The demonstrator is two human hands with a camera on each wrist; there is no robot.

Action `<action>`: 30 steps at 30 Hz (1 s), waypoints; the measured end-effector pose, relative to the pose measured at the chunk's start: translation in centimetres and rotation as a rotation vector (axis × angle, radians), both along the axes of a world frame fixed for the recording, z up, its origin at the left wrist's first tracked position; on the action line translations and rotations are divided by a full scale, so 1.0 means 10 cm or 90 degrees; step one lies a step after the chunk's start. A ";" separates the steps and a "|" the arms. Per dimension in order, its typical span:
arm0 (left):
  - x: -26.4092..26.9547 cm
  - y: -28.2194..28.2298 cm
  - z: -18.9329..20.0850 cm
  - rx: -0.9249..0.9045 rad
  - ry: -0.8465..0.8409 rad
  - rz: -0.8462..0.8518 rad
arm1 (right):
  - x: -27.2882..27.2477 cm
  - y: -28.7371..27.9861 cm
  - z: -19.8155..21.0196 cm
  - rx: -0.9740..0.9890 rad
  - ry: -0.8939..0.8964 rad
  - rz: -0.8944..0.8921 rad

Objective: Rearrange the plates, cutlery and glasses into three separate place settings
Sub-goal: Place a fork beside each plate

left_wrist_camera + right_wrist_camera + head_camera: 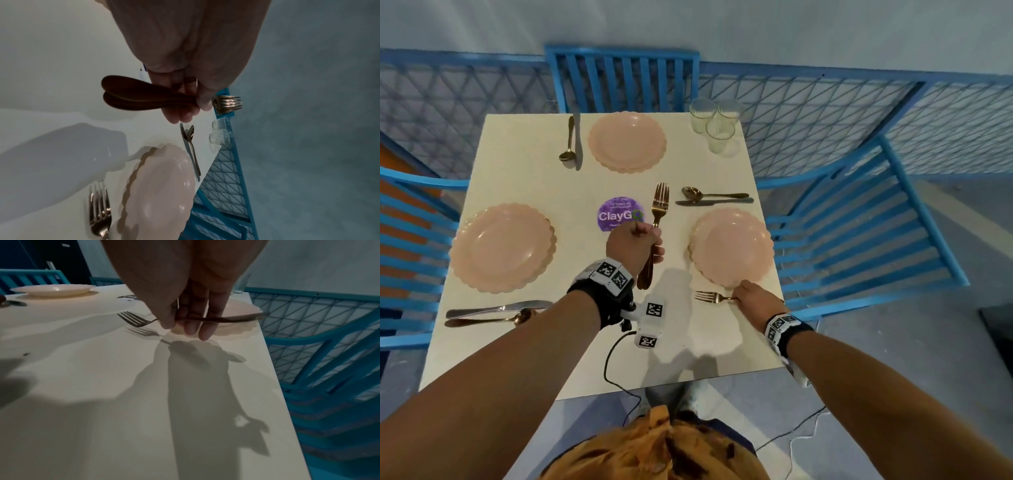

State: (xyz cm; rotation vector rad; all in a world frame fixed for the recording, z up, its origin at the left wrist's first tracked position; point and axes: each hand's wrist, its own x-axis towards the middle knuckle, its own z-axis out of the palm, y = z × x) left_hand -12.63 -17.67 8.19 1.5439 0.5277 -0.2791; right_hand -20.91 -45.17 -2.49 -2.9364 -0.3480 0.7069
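Note:
Three pink scalloped plates lie on the white table (592, 335): far (626, 140), left (503, 246) and right (731, 246). My left hand (650, 240) hovers over the table's middle and grips two gold forks (660, 209) by the handles (144, 97), tines pointing away. My right hand (738, 298) pinches a third gold fork (710, 296) just above the table by the right plate's near edge; its shadow falls under the fork (135, 321). A spoon and knife pair lies beside each plate: far (571, 144), right (714, 198), left (496, 313). Three glasses (717, 123) stand clustered at the far right corner.
A purple round sticker (619, 214) marks the table's middle. Blue slatted chairs stand at the far side (623, 82), the left (410, 240) and the right (859, 233). A blue mesh fence (825, 113) runs behind. A black cable (613, 363) hangs from my left wrist.

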 end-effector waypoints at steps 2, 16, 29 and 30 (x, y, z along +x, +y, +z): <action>-0.04 -0.02 -0.03 -0.001 0.006 -0.004 | 0.01 0.00 -0.06 -0.027 -0.021 0.047; -0.22 0.02 -0.11 0.011 0.010 0.008 | -0.01 -0.01 -0.02 -0.133 -0.085 0.117; -0.27 0.14 -0.07 0.076 -0.004 0.005 | 0.03 0.20 0.33 0.063 -0.177 0.039; -0.26 0.16 -0.05 0.087 -0.009 0.004 | 0.06 0.31 0.45 0.126 -0.203 0.038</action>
